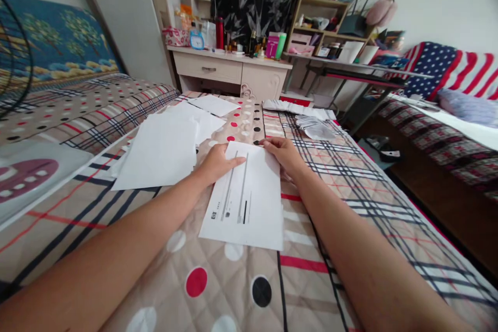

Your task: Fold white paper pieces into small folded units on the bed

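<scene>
A white printed sheet of paper lies in front of me on the quilt, with grey lines, small text and a logo near its lower left. A second edge shows at its right side, so other sheets may lie under it. My left hand grips its upper left edge, thumb across the top and fingers hidden beneath. At the far right corner, my right hand pinches the paper between thumb and fingers. Left of my hands is a loose pile of white paper sheets, with another white sheet behind it.
The patterned quilt spreads under everything. Towards the far right lie a white folded bundle and a fanned stack of small pale pieces. A plastic bag rests at the left. Beyond the bed stand a cluttered dresser and a desk.
</scene>
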`<state>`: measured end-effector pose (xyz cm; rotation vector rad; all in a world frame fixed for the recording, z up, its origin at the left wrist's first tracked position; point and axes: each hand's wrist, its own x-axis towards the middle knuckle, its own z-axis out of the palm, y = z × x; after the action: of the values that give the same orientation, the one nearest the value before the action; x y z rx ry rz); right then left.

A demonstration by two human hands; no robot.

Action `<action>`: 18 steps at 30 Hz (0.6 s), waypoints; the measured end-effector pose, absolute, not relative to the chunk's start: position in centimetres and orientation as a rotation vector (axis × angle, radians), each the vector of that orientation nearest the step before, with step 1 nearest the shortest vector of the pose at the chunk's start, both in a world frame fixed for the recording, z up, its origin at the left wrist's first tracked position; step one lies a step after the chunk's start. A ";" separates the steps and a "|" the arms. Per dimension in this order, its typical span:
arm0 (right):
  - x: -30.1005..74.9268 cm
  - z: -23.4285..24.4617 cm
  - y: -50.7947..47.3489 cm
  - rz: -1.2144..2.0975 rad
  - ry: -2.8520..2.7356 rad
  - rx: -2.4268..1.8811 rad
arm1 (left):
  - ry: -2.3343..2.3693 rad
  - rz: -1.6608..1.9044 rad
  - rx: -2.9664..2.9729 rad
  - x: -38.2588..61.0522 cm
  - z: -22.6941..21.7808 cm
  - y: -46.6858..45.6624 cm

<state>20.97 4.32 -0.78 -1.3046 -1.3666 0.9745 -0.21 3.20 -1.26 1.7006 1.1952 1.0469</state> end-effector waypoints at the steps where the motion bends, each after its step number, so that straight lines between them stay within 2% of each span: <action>1: 21.1 -1.3 4.5 0.922 -1.318 -1.314 | 1.233 1.082 1.695 -0.2 -1.4 3.4; 6: 22.7 -2.5 2.9 0.819 -1.341 -1.306 | 1.279 1.277 1.552 -0.5 -2.1 4.0; 12: 23.0 -0.8 -2.2 0.124 -1.969 -1.142 | 1.304 1.304 1.489 -0.6 -2.3 4.4; 14: 22.5 0.0 -3.1 -0.014 -2.146 -1.024 | 1.320 1.286 1.527 -0.8 -2.2 4.5; 18: 22.0 0.6 -3.3 -0.048 -2.389 -0.829 | 1.291 1.290 1.580 -0.9 -2.1 4.6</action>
<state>22.05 -3.29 0.56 -0.8286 -2.3886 -0.0482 -0.89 4.56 -2.12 1.5800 1.2914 1.2902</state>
